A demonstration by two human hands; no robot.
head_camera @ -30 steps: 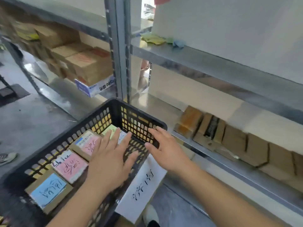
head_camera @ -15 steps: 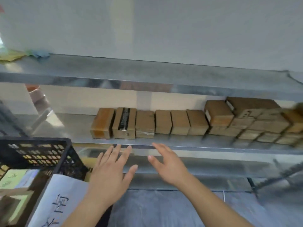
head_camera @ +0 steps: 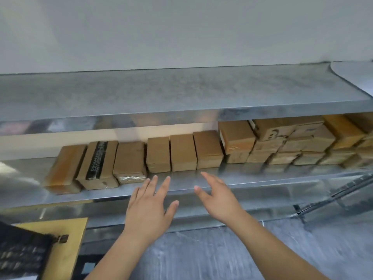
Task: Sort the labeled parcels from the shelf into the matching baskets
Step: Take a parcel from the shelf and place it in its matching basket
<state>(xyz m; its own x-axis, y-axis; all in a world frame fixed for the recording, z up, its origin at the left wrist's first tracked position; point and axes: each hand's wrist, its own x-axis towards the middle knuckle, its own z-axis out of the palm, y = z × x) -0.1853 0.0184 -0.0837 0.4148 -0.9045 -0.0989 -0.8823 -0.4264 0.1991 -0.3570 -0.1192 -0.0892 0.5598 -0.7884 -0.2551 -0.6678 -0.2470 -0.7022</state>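
**Two bare hands near the parcel shelf**

Many brown parcels (head_camera: 182, 152) sit in a row on the metal shelf (head_camera: 181, 181), stacked higher at the right. Left hand (head_camera: 148, 211) and right hand (head_camera: 219, 199) reach toward them, fingers spread, holding nothing. Only a blurry corner of the black basket (head_camera: 22, 253) shows at bottom left, its inside hidden

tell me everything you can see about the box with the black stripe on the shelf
The box with the black stripe is brown cardboard, lying flat, second from the left in the row on the metal shelf. A black band with pale lettering runs along its top and down the front. Neighbouring boxes sit tight against both sides. Neither hand touches it.
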